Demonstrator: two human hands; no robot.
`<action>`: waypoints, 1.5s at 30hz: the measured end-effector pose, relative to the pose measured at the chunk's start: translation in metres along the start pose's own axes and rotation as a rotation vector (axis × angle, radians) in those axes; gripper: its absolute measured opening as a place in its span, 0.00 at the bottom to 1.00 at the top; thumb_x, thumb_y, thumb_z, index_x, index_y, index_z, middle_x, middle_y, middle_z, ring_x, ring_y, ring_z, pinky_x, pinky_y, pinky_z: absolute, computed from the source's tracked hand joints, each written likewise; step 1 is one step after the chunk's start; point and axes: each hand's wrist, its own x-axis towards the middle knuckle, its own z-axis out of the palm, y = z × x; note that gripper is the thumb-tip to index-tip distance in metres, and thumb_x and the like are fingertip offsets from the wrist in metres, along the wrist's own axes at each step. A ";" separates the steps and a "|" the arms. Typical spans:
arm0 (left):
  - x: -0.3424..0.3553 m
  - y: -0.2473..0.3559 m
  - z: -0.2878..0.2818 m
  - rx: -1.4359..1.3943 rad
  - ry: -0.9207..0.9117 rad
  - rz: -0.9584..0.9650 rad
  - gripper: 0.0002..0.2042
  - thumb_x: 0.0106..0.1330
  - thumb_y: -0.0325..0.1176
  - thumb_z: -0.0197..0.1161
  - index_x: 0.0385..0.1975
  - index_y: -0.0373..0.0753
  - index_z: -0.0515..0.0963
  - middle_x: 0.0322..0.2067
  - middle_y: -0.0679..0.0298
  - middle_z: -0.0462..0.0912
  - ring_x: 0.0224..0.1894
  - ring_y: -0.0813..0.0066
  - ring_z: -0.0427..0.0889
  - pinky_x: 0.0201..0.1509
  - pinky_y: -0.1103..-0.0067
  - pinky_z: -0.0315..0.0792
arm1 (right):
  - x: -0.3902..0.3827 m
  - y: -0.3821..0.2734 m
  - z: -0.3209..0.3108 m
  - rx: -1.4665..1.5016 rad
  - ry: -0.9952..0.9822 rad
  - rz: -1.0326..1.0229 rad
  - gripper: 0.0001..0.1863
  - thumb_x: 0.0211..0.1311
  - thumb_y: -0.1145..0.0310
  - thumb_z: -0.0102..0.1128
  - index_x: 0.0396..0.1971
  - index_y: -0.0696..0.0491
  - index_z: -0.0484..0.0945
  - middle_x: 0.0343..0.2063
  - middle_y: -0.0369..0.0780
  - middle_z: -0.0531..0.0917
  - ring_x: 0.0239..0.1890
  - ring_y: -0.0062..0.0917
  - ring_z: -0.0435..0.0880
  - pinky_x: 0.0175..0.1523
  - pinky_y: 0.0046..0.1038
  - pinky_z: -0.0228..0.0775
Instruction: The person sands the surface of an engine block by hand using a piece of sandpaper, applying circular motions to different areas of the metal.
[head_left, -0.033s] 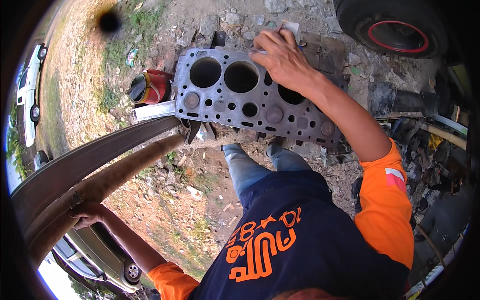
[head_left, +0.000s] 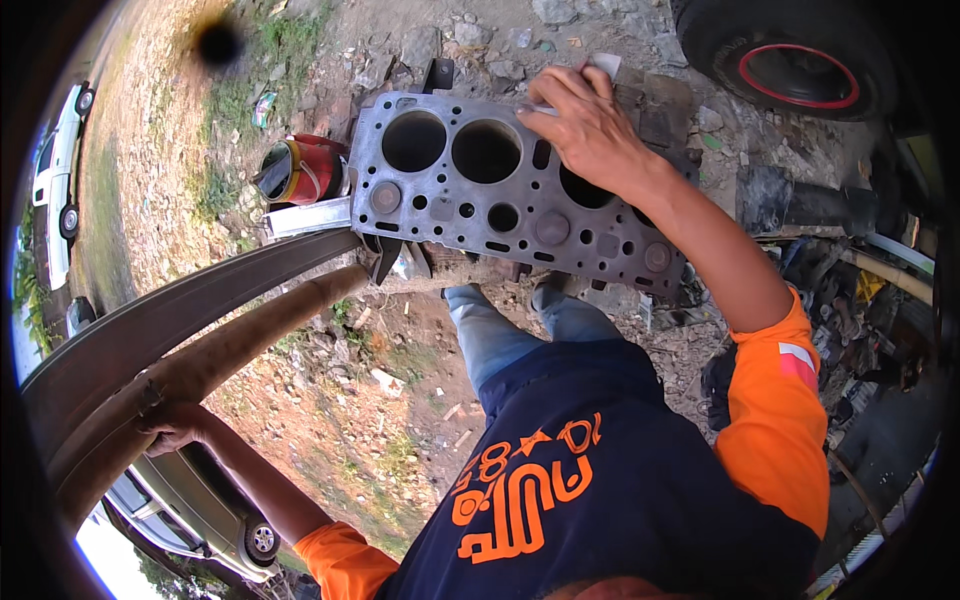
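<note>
Seemingly pinching a pale scrap (head_left: pixel 607 64) with right grip (head_left: pixel 588 120) over the engine block (head_left: pixel 535 206) before the legs (head_left: pixel 488 325), curling left grip (head_left: pixel 178 427) round a pole (head_left: pixel 258 340), perhaps partway, given the block's duller right end.

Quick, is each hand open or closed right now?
Left hand: closed on the long brown round pole.
Right hand: closed, holding a pale flat sheet over the grey metal engine block.
</note>
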 end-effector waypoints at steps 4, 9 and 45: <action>0.016 -0.027 -0.016 0.095 0.031 0.029 0.37 0.75 0.49 0.65 0.61 0.18 0.58 0.56 0.32 0.74 0.53 0.53 0.85 0.56 0.68 0.85 | -0.007 0.005 0.001 0.027 0.013 -0.021 0.11 0.60 0.74 0.60 0.38 0.52 0.89 0.49 0.39 0.81 0.62 0.29 0.76 0.67 0.42 0.57; -0.003 0.012 0.005 0.019 0.025 -0.001 0.37 0.74 0.49 0.65 0.61 0.18 0.58 0.55 0.33 0.76 0.53 0.53 0.85 0.56 0.67 0.86 | 0.000 0.006 -0.001 0.015 -0.007 -0.035 0.12 0.59 0.75 0.61 0.41 0.51 0.89 0.50 0.39 0.81 0.64 0.30 0.75 0.67 0.43 0.56; -0.011 0.026 0.013 -0.078 0.027 -0.065 0.36 0.74 0.47 0.66 0.64 0.19 0.59 0.58 0.32 0.75 0.57 0.50 0.83 0.61 0.66 0.82 | 0.006 0.004 -0.006 -0.010 -0.078 -0.059 0.13 0.59 0.75 0.62 0.42 0.51 0.89 0.50 0.39 0.82 0.64 0.31 0.75 0.69 0.43 0.56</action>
